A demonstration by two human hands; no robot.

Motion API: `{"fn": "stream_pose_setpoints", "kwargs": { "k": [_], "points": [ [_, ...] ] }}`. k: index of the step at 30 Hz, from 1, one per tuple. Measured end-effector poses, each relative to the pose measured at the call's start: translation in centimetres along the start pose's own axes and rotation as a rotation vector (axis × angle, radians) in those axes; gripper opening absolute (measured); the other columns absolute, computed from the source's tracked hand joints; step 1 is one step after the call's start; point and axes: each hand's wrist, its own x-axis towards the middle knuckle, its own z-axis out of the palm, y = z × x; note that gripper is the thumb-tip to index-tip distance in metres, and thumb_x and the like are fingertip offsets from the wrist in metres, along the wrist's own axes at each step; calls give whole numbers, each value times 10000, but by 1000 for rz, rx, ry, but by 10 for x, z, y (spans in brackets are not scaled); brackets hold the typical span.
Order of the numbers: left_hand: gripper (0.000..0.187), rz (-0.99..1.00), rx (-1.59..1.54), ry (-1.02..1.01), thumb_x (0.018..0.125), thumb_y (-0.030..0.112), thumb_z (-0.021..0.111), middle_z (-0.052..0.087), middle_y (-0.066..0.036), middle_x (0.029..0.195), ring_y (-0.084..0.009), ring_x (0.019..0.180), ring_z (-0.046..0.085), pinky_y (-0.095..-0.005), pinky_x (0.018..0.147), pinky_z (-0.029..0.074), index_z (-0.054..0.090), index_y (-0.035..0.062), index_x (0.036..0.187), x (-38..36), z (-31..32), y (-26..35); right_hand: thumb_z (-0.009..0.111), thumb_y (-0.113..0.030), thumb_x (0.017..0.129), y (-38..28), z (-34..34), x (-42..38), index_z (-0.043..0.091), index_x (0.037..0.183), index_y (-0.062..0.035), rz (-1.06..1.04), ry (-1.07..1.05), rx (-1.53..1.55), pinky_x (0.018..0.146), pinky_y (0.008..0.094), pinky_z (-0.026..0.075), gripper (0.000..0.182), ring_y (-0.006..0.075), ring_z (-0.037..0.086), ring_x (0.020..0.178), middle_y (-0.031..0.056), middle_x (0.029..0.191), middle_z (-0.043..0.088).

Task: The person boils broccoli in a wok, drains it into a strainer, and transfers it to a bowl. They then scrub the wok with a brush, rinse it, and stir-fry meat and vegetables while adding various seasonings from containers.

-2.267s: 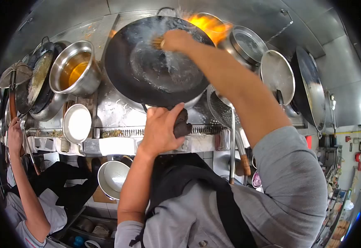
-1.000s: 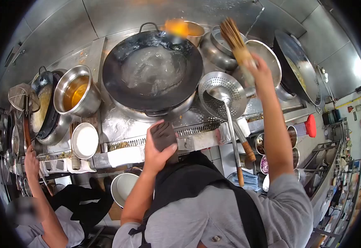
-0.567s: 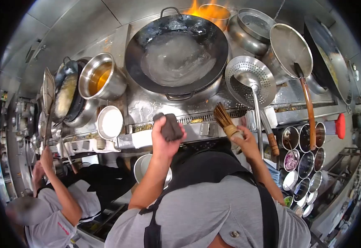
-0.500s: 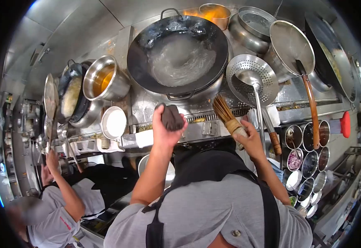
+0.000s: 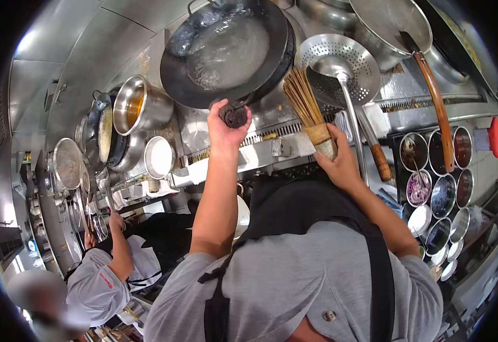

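Note:
My left hand [image 5: 225,135] is closed on a bunched dark cloth [image 5: 234,116], fingertips right at the near rim and handle of a big black wok [image 5: 180,85]. Cloudy water [image 5: 232,51] swirls inside the wok. In my right hand [image 5: 342,161] is a bamboo wok brush [image 5: 303,102], gripped by its bound handle with the bristles pointing up and away. Just beyond the bristles lies a perforated strainer [image 5: 366,68] with a metal ladle [image 5: 344,85] resting in it.
To the left stand a steel pot of amber liquid [image 5: 144,111] and a white bowl [image 5: 159,157]. A wooden-handled strainer [image 5: 431,102] extends across the right, beside several ingredient containers [image 5: 444,194]. Another person [image 5: 109,265] works at the left.
My left hand has brought the cloth forward to the wok's near rim. The brush in my right hand has moved slightly up and left and stands more upright. The view has shifted.

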Motion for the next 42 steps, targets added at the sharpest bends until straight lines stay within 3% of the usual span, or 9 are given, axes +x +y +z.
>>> {"fn": "stream_pose_setpoints", "kwargs": {
  "k": [4,7,11,14,15,17,20,35,42],
  "points": [
    [216,62,-59,42,804,221,681,657,-117,941,-278,868,618,-404,746,518,622,76,953,-23,5,-12,708,-178,830,16,-10,-3,406,1422,-72,421,-379,-221,1035,435,433,673,426,531,1262,263,1358,525],
    [237,95,-42,29,786,250,686,663,-130,884,-282,800,615,-401,688,519,622,65,921,-33,-14,-13,706,-188,823,23,-9,-22,408,1417,-81,138,-183,-154,1016,447,444,673,434,545,1242,271,1317,556],
    [238,104,70,28,779,258,691,667,-128,871,-286,789,614,-410,673,513,628,75,918,-37,-29,-5,744,-182,793,40,-11,-22,434,1395,-66,430,-224,-19,998,388,457,687,350,591,1200,246,1260,592],
    [235,124,123,131,775,254,702,674,-128,858,-290,786,618,-418,669,505,632,79,916,-53,-29,16,755,-139,798,22,-23,-25,430,1414,-36,331,-172,149,1010,352,443,705,272,574,1200,188,1297,580],
    [190,138,156,98,772,204,715,671,-77,914,-243,883,598,-376,781,477,645,122,928,-62,-31,22,752,-122,804,8,-30,-22,428,1419,-26,283,-140,201,1014,348,440,701,262,568,1204,178,1304,577],
    [190,192,201,87,782,239,710,682,-125,822,-282,732,632,-416,652,508,630,101,885,-68,-40,32,736,-70,830,-25,-37,-18,423,1424,-3,264,-108,332,1033,340,426,674,228,544,1222,148,1317,562],
    [157,254,282,101,803,212,693,684,-113,815,-266,710,650,-411,584,515,619,103,890,-75,-53,46,743,-73,835,-53,-43,-13,426,1422,-9,225,-87,418,1029,323,425,670,199,541,1212,128,1306,559],
    [360,610,583,26,790,75,638,599,-96,822,-243,700,664,-396,494,562,488,40,1116,-91,-25,52,767,-248,848,-95,1,49,478,1399,-38,-47,-296,448,931,329,485,656,194,617,1097,154,1213,632],
    [414,668,614,91,785,70,638,594,-97,855,-240,712,661,-395,492,561,487,35,1169,-99,-14,45,772,-187,861,-105,-9,77,471,1402,-20,-21,-351,297,958,313,472,642,153,591,1104,106,1215,617]
  ]
}}
